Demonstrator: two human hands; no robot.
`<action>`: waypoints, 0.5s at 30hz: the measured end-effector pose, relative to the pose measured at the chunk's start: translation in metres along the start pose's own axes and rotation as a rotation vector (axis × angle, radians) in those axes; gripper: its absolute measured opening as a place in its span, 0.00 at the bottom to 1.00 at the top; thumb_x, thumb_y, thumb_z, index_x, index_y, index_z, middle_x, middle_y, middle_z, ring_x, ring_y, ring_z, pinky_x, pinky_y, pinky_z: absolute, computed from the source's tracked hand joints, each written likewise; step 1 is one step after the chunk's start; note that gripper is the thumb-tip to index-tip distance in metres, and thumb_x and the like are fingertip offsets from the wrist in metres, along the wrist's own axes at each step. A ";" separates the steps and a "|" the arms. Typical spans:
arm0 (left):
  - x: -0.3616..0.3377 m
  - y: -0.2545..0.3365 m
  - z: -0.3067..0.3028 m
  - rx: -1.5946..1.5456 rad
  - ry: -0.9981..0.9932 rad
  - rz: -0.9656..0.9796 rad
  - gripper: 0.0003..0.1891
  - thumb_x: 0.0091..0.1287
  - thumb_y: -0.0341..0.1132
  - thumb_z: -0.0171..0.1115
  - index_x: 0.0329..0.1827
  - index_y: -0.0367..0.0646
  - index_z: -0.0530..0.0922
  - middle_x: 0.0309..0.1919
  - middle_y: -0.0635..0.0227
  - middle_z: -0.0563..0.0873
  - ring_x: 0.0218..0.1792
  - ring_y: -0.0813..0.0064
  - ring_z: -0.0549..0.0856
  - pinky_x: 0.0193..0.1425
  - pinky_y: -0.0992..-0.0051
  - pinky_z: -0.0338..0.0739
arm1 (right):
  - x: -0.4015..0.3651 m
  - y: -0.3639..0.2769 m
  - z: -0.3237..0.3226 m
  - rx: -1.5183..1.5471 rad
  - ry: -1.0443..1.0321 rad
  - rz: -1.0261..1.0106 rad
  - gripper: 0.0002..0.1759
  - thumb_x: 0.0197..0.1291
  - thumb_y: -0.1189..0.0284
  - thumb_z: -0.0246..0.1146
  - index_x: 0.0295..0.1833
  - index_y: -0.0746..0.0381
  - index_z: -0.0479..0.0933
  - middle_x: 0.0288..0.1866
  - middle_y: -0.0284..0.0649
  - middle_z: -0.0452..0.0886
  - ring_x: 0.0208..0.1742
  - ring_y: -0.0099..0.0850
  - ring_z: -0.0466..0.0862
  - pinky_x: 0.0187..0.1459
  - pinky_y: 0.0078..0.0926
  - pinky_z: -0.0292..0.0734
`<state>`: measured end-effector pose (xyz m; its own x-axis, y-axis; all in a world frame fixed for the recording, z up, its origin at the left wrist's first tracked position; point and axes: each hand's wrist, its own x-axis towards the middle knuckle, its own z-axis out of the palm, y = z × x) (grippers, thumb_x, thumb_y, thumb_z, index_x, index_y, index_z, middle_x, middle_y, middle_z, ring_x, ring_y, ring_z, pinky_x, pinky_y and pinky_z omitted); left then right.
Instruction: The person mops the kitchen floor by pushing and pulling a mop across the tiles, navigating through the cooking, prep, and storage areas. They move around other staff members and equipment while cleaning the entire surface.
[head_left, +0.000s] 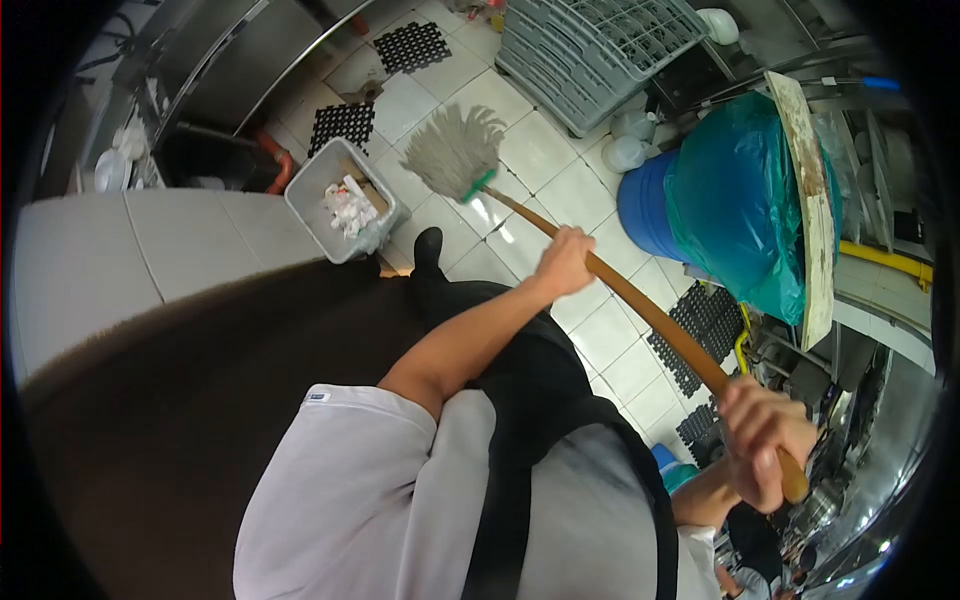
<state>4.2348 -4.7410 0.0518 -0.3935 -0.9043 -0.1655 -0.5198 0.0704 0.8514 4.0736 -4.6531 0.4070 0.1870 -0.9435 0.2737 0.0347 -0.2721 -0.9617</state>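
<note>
A mop with a grey string head [455,150] and a green clamp rests on the white tiled floor [545,150]. Its long wooden handle [655,320] runs down to the right. My left hand [565,262] grips the handle at about mid-length, arm stretched out from a white sleeve. My right hand [765,445] is closed around the handle near its top end. I wear a white shirt and a black apron [530,400]; one black shoe [428,248] shows just behind the mop head.
A grey bin [312,190] with crumpled paper stands left of the mop head. A blue barrel lined with a teal bag [720,190] stands at the right, a worn white board [812,210] leaning on it. Grey dish racks [590,50] and black rubber mats [342,122] lie beyond.
</note>
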 end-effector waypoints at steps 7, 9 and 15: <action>-0.053 0.096 0.107 -0.145 -0.213 0.014 0.13 0.55 0.35 0.74 0.41 0.39 0.87 0.44 0.52 0.88 0.52 0.48 0.84 0.56 0.55 0.82 | -0.056 -0.053 -0.112 0.110 -0.227 -0.009 0.27 0.62 0.63 0.68 0.15 0.59 0.63 0.10 0.31 0.67 0.08 0.26 0.66 0.19 0.28 0.71; -0.056 0.113 0.111 -0.135 -0.349 -0.024 0.15 0.56 0.39 0.74 0.43 0.41 0.89 0.45 0.49 0.90 0.50 0.49 0.87 0.56 0.56 0.83 | -0.070 -0.049 -0.131 0.150 -0.242 -0.091 0.26 0.59 0.64 0.68 0.14 0.53 0.62 0.07 0.26 0.65 0.06 0.22 0.65 0.15 0.22 0.67; -0.070 0.129 0.107 0.068 -0.438 -0.198 0.17 0.53 0.35 0.68 0.46 0.46 0.90 0.45 0.52 0.91 0.52 0.48 0.88 0.56 0.56 0.83 | -0.075 -0.027 -0.161 0.357 -0.219 -0.131 0.29 0.63 0.69 0.66 0.12 0.54 0.59 0.06 0.29 0.62 0.04 0.24 0.62 0.11 0.23 0.66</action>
<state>4.1138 -4.6235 0.1200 -0.5567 -0.6420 -0.5272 -0.6594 -0.0447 0.7505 3.9007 -4.6051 0.4157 0.3612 -0.8321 0.4208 0.4020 -0.2683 -0.8755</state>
